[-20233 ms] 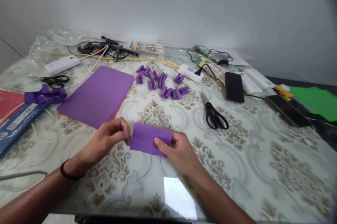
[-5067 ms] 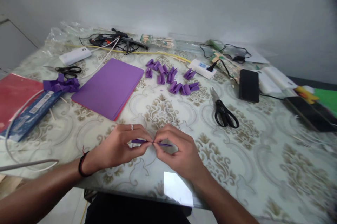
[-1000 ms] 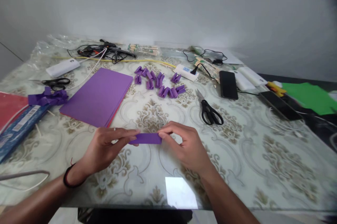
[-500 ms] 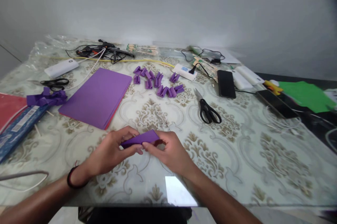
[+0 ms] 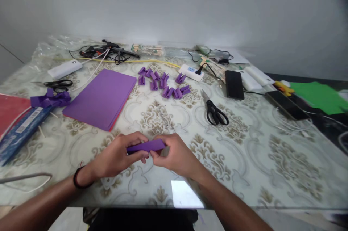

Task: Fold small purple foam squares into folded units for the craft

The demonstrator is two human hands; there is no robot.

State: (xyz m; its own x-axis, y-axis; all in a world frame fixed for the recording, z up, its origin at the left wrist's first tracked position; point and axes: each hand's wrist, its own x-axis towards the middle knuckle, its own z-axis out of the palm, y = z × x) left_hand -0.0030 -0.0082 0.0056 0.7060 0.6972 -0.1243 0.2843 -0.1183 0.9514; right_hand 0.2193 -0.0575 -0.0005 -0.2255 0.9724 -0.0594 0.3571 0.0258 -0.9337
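A narrow folded strip of purple paper (image 5: 146, 146) is held between both hands just above the patterned table (image 5: 244, 158). My left hand (image 5: 116, 155) pinches its left end, fingers curled around it. My right hand (image 5: 176, 155) grips the right end with thumb and fingers closed. Farther back lie several small folded purple pieces (image 5: 163, 84) and a stack of purple sheets (image 5: 102, 97).
Black scissors (image 5: 214, 111) lie to the right of centre, a second pair of scissors (image 5: 58, 84) at left. Purple scraps (image 5: 50, 99), a blue pack (image 5: 19, 131), a white power strip (image 5: 191, 72), phones (image 5: 233, 84), cables (image 5: 108, 50) and green paper (image 5: 320, 97) ring the table.
Since a second ago both hands drew the strip closer to me and pressed nearer together; the strip is tilted slightly, its right end higher.
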